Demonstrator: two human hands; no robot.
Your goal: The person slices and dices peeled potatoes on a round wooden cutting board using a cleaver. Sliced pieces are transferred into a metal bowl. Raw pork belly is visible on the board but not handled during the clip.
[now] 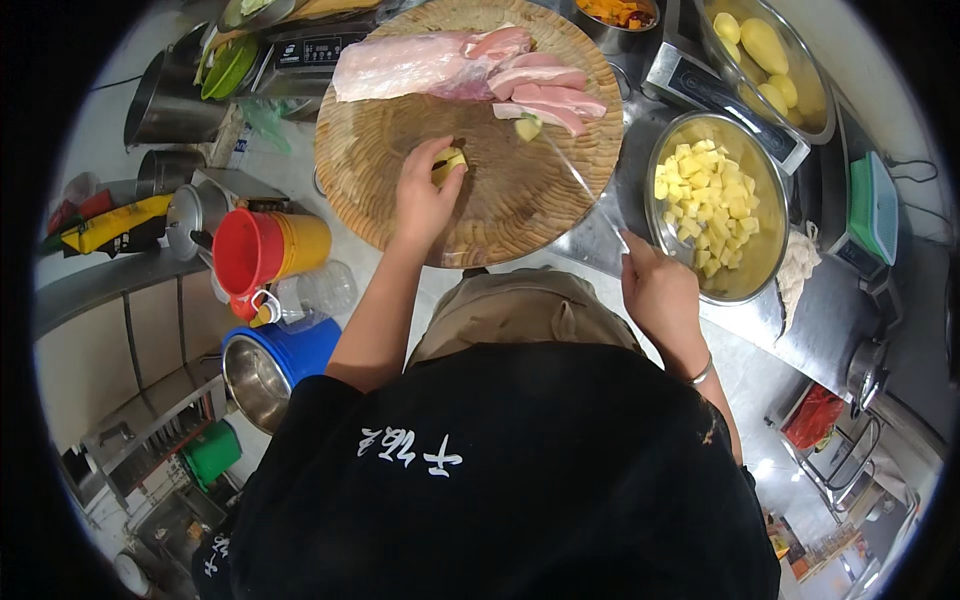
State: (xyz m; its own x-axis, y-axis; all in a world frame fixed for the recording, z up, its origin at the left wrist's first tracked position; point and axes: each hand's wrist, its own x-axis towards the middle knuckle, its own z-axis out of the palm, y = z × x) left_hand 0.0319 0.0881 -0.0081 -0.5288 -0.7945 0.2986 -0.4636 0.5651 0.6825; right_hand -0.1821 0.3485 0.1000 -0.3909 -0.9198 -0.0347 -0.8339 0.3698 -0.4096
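Observation:
My left hand (427,187) rests on a round wooden chopping block (525,210), its fingers around a cut piece of peeled potato (450,159). My right hand (660,285) grips a knife (581,180) by its handle, off the block's right side. The blade shows nearly edge-on as a thin bright line, its far end over the block. By that end is another potato piece (528,129). A large slab of raw pork (412,67) lies across the back of the block, with several cut strips (551,94) at its right end.
Right of the block stands a steel bowl (780,217) of potato cubes (709,195), near my right hand. Beyond it is another bowl (821,124) with whole peeled potatoes (763,46). A cloth (799,270) lies beside the cube bowl. Red (246,251) and yellow buckets (304,244) stand left.

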